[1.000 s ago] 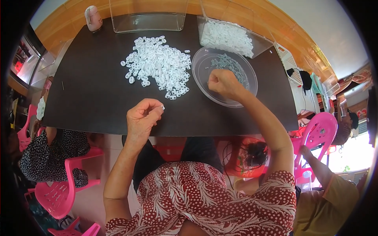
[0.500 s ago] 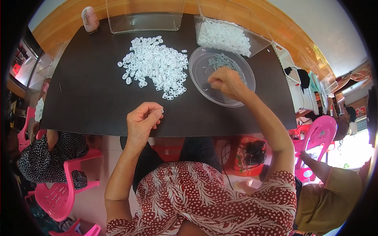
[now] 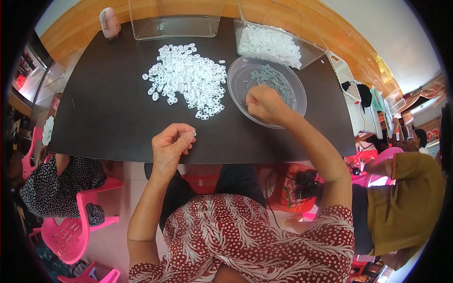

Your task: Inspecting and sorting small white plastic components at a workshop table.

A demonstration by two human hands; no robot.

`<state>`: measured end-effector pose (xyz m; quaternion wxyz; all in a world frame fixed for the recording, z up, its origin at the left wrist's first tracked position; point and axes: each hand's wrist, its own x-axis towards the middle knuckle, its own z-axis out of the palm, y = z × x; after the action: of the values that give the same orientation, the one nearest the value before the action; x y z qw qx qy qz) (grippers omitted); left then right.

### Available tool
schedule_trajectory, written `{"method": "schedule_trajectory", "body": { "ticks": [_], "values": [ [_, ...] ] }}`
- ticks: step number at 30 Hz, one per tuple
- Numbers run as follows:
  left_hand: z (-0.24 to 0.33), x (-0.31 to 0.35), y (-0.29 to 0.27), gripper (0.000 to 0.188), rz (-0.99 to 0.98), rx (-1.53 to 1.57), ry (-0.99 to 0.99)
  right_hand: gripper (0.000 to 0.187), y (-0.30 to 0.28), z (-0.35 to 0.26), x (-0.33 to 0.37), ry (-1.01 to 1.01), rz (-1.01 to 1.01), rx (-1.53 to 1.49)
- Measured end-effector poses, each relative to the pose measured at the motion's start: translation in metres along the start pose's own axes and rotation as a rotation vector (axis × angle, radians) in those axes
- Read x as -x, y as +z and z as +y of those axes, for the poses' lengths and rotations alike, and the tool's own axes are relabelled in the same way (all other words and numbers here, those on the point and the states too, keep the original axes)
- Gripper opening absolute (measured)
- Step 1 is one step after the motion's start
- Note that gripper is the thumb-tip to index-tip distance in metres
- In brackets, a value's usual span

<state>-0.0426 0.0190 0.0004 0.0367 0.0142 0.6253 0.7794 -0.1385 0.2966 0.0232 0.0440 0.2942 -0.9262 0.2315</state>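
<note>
On the dark table (image 3: pixel 108 113), our left hand (image 3: pixel 171 144) pinches a small white piece (image 3: pixel 194 134) below the white heap (image 3: pixel 186 80); our right hand (image 3: pixel 264 104), curled in the clear bowl (image 3: pixel 238 75) right of it, could scatter grey bits (image 3: pixel 271 78); its hold we cannot tell

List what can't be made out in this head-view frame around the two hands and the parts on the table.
- Right hand: its fingertips curl under over the round clear bowl, so whether they pinch anything is hidden.
- Small grey parts in the bowl: too small to tell their shape.
- Left hand: a small white piece shows at the fingertips; its form is too small to read.
- Empty-looking clear bin: cut off by the top edge.
</note>
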Motion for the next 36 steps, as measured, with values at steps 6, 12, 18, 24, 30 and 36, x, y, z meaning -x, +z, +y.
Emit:
{"method": "schedule_trajectory", "body": {
  "ticks": [6,12,18,24,30,36],
  "values": [
    [0.0,-0.002,0.001,0.012,0.0,-0.009,0.002,0.005,-0.002,0.001,0.002,0.008,0.094,-0.003],
    [0.001,0.0,-0.001,0.009,0.002,-0.072,0.047,0.003,0.005,0.002,0.0,-0.061,0.098,0.006],
    [-0.001,0.0,0.003,0.009,-0.015,-0.049,0.046,0.008,0.011,0.005,0.002,-0.026,0.223,-0.117],
    [-0.003,-0.002,0.003,0.01,0.02,-0.049,0.073,0.014,0.016,0.009,0.004,0.11,0.237,-0.174],
    [0.003,-0.003,0.005,0.013,0.064,-0.013,0.023,0.019,0.009,0.011,0.006,0.238,0.225,-0.626],
    [0.028,-0.015,0.037,0.015,-0.008,-0.104,-0.014,0.024,-0.015,-0.007,0.009,0.408,0.16,-0.755]
  ]
}}
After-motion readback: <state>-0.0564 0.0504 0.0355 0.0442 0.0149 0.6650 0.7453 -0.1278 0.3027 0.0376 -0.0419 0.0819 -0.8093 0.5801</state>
